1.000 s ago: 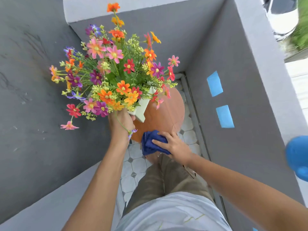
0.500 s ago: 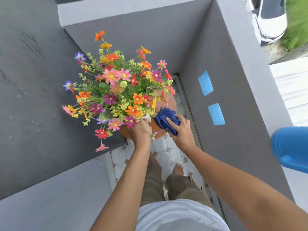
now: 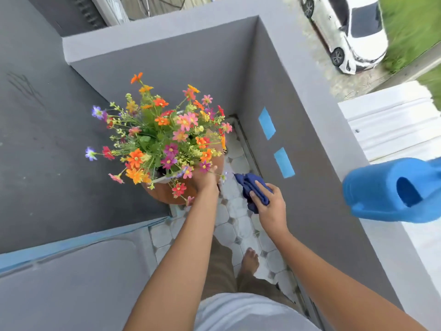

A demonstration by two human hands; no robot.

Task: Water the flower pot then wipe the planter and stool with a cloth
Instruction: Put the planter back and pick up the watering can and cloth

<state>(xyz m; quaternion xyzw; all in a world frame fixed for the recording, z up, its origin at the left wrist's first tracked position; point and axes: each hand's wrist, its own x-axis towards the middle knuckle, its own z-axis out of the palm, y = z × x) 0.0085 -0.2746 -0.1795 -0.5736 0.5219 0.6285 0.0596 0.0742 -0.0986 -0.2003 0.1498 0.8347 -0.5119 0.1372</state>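
Observation:
A bunch of colourful flowers [image 3: 164, 137] fills a white planter [image 3: 162, 179], which stands on a round brown stool [image 3: 167, 193] in the balcony corner. My left hand [image 3: 205, 180] grips the planter's near rim, partly hidden under the blooms. To the right of the stool, off its top and over the tiled floor, my right hand [image 3: 269, 204] is closed on a crumpled dark blue cloth [image 3: 250, 189]. A blue watering can [image 3: 393, 189] sits on the grey wall ledge at the right.
Grey parapet walls [image 3: 298, 144] enclose the corner at the back and right, with two blue tape patches [image 3: 274, 142] on the right wall. A dark grey wall is on the left. White tiled floor [image 3: 233, 232] runs below, my bare foot [image 3: 250, 261] on it. A white car [image 3: 346, 32] is parked outside.
The planter came down from a raised tilt onto the stool, my left hand staying on it. My right hand took the cloth off the stool top and drew it away to the right.

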